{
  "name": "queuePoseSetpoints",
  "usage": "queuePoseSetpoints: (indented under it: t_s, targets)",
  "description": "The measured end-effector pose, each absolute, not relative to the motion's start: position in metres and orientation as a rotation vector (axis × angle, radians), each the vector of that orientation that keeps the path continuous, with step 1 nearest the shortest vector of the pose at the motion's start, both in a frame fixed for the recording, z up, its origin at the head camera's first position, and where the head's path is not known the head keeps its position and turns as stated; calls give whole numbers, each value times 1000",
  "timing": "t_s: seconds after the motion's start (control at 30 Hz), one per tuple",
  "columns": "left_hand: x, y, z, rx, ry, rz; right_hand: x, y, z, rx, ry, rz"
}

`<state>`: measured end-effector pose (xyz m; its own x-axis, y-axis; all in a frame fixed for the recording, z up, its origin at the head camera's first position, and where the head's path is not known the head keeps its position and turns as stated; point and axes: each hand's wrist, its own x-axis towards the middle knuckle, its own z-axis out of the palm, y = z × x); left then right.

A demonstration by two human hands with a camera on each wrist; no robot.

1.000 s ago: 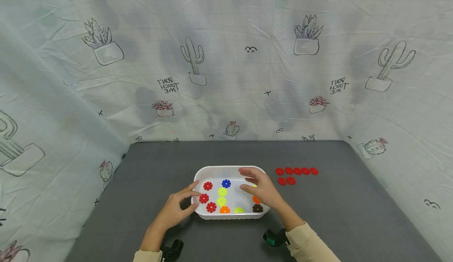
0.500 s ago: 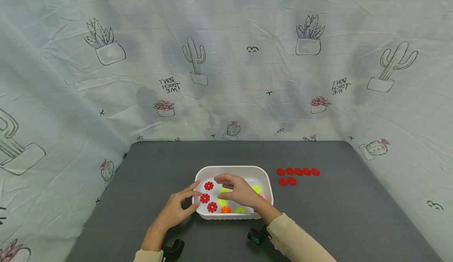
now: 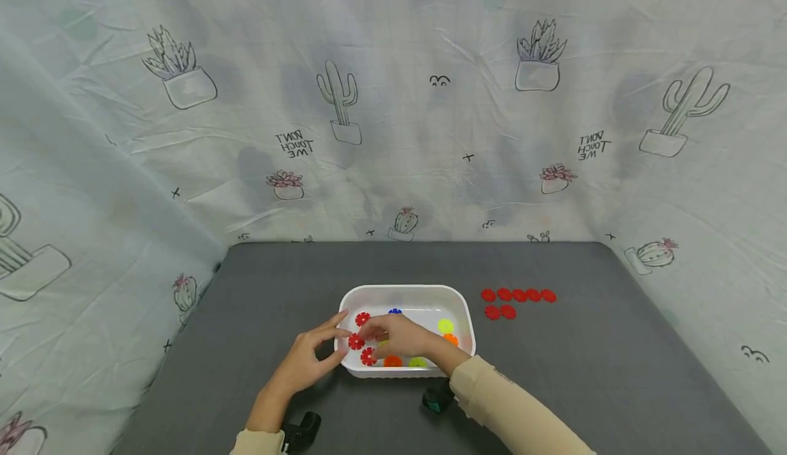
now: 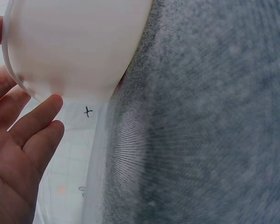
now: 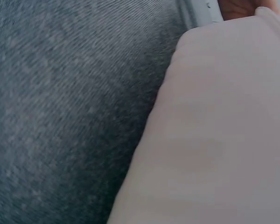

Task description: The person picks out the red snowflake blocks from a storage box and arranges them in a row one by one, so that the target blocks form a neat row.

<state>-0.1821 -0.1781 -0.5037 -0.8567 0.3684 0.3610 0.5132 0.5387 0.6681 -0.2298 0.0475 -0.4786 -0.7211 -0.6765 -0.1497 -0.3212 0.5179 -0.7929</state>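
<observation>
A white plastic tray [image 3: 424, 315] lies on the grey table, with notched, flower-like plastic discs in it. My left hand [image 3: 301, 366] holds its left end, fingers and thumb at the rim; in the left wrist view some fingers cross the tray wall [image 4: 74, 51] while others stay outside. My right hand [image 3: 399, 337] reaches low into the tray, thumb and fingers parted and bent over the red discs [image 3: 368, 356] at the left. Its fingertips are right at these discs. It covers part of the middle discs. In the right wrist view a sleeve [image 5: 214, 116] hides most of that hand.
Right of the tray, several red discs [image 3: 519, 295] lie on the table in two rows. Inside the tray are also a blue disc [image 3: 395, 311], a yellow disc [image 3: 445, 326] and an orange disc [image 3: 393, 361]. A patterned cloth [image 3: 393, 100] hangs behind and beside the table.
My right hand has moved left across the tray, from its right side to the red discs, and lower. My left hand stays at the tray's left end.
</observation>
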Motion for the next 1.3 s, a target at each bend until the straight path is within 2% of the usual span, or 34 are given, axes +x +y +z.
queuePoseSetpoints:
  t_s: [0.5,0.73,1.3]
  targets:
    - [-184,-178,-505,-758,-2592,-1230,-229,39,-484,-922,2428,-802]
    - [-183,-178,-505,-753,-2598,-1236,-231,35,-488,-1070,2491,-632]
    - [-182,-178,-504,-766,-2585,-1245,-229,32,-485,-1164,2480,-525]
